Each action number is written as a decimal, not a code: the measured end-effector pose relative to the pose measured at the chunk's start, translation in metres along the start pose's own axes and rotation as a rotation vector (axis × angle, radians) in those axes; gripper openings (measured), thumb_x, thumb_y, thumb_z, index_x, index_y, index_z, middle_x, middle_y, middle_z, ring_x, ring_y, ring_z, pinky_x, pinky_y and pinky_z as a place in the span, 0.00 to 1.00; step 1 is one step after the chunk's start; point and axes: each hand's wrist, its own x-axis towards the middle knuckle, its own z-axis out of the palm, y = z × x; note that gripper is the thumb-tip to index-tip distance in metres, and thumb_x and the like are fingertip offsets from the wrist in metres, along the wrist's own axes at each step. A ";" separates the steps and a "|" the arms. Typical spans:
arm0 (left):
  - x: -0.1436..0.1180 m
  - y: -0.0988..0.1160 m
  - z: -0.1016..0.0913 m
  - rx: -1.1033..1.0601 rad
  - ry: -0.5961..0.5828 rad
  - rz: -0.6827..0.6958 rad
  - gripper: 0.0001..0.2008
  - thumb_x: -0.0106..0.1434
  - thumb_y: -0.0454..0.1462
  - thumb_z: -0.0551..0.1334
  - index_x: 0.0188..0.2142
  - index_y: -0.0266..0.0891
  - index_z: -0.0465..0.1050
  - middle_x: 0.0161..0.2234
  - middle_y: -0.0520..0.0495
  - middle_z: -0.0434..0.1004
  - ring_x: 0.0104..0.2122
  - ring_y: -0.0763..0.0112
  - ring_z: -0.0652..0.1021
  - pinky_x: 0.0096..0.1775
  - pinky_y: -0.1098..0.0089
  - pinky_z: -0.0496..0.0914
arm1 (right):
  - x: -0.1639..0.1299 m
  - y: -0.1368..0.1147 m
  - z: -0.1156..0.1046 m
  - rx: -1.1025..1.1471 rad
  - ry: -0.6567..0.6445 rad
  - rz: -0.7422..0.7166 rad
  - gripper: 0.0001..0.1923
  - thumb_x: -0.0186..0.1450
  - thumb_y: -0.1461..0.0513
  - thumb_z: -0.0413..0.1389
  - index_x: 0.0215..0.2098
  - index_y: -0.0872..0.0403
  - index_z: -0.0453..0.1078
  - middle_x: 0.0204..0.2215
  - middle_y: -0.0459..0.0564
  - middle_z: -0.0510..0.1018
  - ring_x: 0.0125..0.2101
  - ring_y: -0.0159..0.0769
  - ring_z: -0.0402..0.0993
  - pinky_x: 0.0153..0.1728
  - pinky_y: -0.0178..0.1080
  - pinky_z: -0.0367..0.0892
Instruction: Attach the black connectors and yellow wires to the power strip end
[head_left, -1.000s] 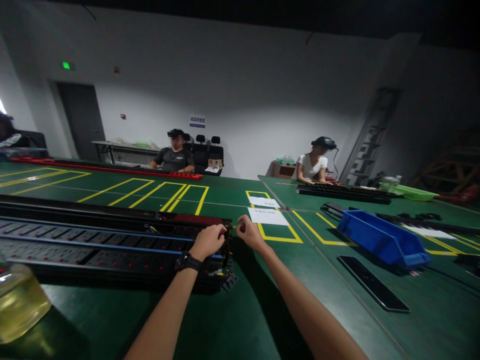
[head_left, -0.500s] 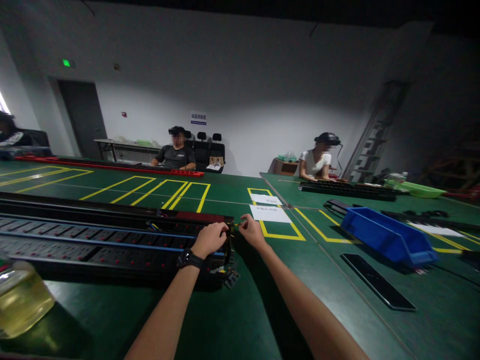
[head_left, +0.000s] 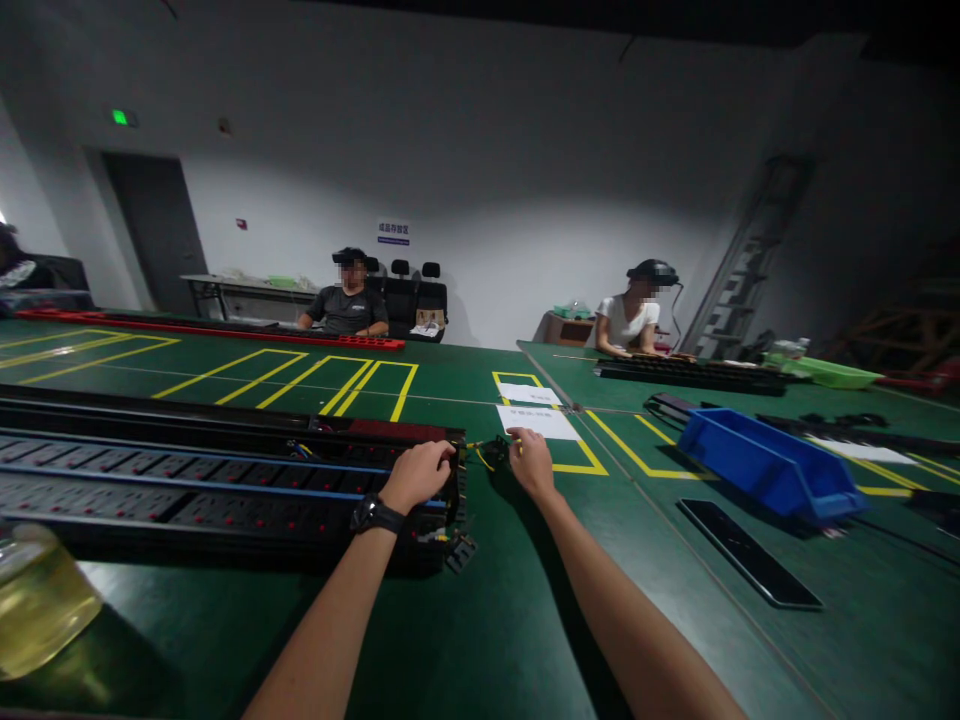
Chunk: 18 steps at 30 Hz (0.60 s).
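**Both hands at the end of the power strip stack**

At the far left edge, a clear jar (head_left: 37, 610) is seen on the green table (head_left: 495, 640), filled with a yellowish liquid; its top is cut off by the frame. Just beside it, a stack of long black power strips (head_left: 187, 485) is laid across the table, red switches and blue lines showing along the socket rows. A wristwatch (head_left: 373, 514) is worn on the left arm. The left hand (head_left: 416, 475) is curled over the open end of the top strip, fingers closed on its edge. Yellow wire (head_left: 480, 458) is seen sticking out from that end, and a small black end cap (head_left: 460, 551) lies at the stack's lower corner. The right hand (head_left: 531, 462) is held just past the strip's end, fingers pinched at a small dark part (head_left: 496, 446) joined to the wire; how firmly it is gripped cannot be told. Two white paper sheets (head_left: 536, 420) lie beyond, within yellow floor-style markings. Further right, a blue plastic bin (head_left: 772, 468) is set on the table; its contents cannot be made out. A flat black cover plate (head_left: 750, 553) lies in front of it. Farther back, a green tray (head_left: 825, 375) is seen, contents unclear.
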 end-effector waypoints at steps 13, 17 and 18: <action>0.002 -0.001 -0.005 -0.007 -0.022 -0.002 0.17 0.67 0.37 0.56 0.53 0.46 0.76 0.49 0.46 0.82 0.48 0.60 0.81 0.49 0.65 0.71 | -0.009 -0.015 -0.002 -0.256 -0.227 0.084 0.29 0.69 0.51 0.54 0.65 0.53 0.62 0.50 0.61 0.78 0.53 0.50 0.70 0.50 0.47 0.61; 0.002 -0.001 -0.004 -0.002 -0.036 -0.012 0.17 0.67 0.37 0.56 0.53 0.45 0.76 0.49 0.46 0.82 0.47 0.61 0.81 0.48 0.66 0.72 | -0.007 -0.013 0.000 -0.232 -0.199 0.096 0.23 0.70 0.57 0.54 0.61 0.54 0.66 0.46 0.61 0.79 0.49 0.49 0.72 0.48 0.44 0.62; 0.002 -0.002 -0.004 -0.003 -0.042 -0.014 0.17 0.67 0.37 0.56 0.53 0.45 0.76 0.49 0.46 0.82 0.46 0.62 0.81 0.47 0.66 0.72 | -0.006 -0.013 0.001 -0.226 -0.187 0.103 0.22 0.69 0.58 0.55 0.60 0.54 0.68 0.45 0.61 0.79 0.48 0.48 0.73 0.46 0.42 0.63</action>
